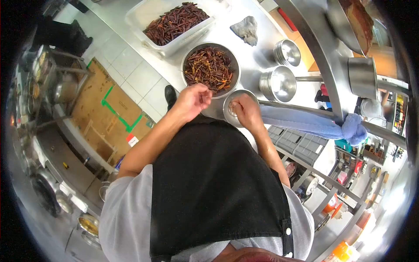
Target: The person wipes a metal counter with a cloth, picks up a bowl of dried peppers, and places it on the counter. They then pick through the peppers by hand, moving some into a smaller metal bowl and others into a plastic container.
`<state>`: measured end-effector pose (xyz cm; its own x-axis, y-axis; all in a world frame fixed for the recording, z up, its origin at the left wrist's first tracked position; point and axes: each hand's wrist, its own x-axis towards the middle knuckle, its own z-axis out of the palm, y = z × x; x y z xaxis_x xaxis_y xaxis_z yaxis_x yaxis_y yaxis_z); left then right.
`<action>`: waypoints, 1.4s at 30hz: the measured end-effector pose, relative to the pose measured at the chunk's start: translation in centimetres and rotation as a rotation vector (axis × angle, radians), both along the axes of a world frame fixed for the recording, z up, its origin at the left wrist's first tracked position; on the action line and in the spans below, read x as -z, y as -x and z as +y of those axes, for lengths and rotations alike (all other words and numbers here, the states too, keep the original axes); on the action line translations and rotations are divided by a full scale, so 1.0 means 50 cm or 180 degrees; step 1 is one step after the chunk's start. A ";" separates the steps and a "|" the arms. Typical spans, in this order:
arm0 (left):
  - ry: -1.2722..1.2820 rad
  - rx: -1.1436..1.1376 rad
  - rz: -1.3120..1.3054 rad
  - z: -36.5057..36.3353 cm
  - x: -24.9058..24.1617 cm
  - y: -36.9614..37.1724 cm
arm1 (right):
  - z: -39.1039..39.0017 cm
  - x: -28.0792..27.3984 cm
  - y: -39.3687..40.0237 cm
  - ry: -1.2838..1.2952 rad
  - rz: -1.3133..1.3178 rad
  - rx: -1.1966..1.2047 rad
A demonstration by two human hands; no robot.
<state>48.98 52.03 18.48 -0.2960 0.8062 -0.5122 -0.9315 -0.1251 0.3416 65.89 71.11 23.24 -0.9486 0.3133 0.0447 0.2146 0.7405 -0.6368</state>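
Steel counter (257,56) fills the top of my view, and nothing on it carries writing I can read. Largest on it is a white tub (144,13) of dried red chilies, its long axis running from lower left to upper right. Just below sits a round metal bowl (233,65) of chopped chilies lying every which way. Right of that are 2 stacks of small steel bowls (279,83), then a grey rag (245,29). A blue towel (305,122) hangs on a rail. My left hand (192,100) hovers at the big bowl's near rim, fingers curled together; I cannot tell what they pinch. My right hand (246,111) covers a small bowl (238,94) just beside it, fingers pressed inside.
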 end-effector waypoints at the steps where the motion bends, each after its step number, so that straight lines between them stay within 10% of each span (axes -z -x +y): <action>1: 0.0004 -0.0109 0.0091 -0.017 -0.002 0.005 | 0.019 0.003 -0.008 -0.0473 -0.1192 0.0000; 14: 0.0300 -0.0224 0.0321 -0.083 0.021 0.031 | -0.007 0.095 0.256 -0.0879 -0.1384 -0.0236; 23: 0.0458 0.0407 0.0434 -0.002 -0.030 -0.014 | -0.016 0.004 0.137 0.2265 -0.0204 0.1148; 34: 0.0091 0.1192 0.1095 0.008 0.016 -0.050 | -0.013 0.037 -0.045 0.5131 -0.0403 0.0970; 35: 0.0077 0.1216 0.1019 0.001 0.018 -0.046 | 0.004 0.039 -0.058 0.5003 -0.0692 0.1187; 39: 0.0053 0.1079 0.0727 -0.056 0.030 -0.024 | 0.053 0.064 -0.061 0.0336 -0.1791 0.0413; 42: -0.0175 0.0708 0.0519 -0.104 0.052 -0.015 | 0.015 0.024 0.026 0.0032 -0.1060 0.0354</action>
